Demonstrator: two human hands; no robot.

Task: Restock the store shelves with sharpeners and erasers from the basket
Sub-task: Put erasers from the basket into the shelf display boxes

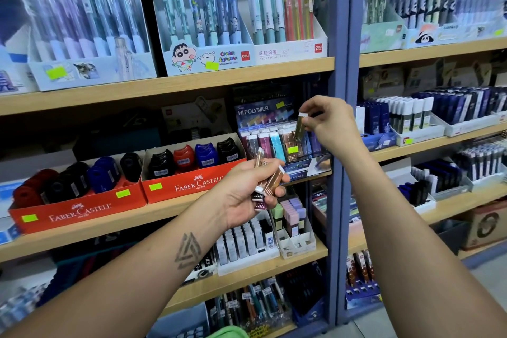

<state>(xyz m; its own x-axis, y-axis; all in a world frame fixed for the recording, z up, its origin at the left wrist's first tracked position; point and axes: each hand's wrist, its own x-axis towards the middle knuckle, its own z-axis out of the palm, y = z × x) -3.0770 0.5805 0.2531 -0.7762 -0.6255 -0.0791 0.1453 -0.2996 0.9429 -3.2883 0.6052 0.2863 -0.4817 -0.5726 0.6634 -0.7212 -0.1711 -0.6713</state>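
One slim gold-sleeved eraser (299,127) is hanging pinched between the right hand's (330,121) fingertips, just above the Hi-Polymer eraser display box (277,136). The left hand (248,189) is gripping several more sleeved erasers (267,182), partly hiding them, near the red sharpener tray (192,185).

Boxed pens (203,8) on top shelf (164,88)
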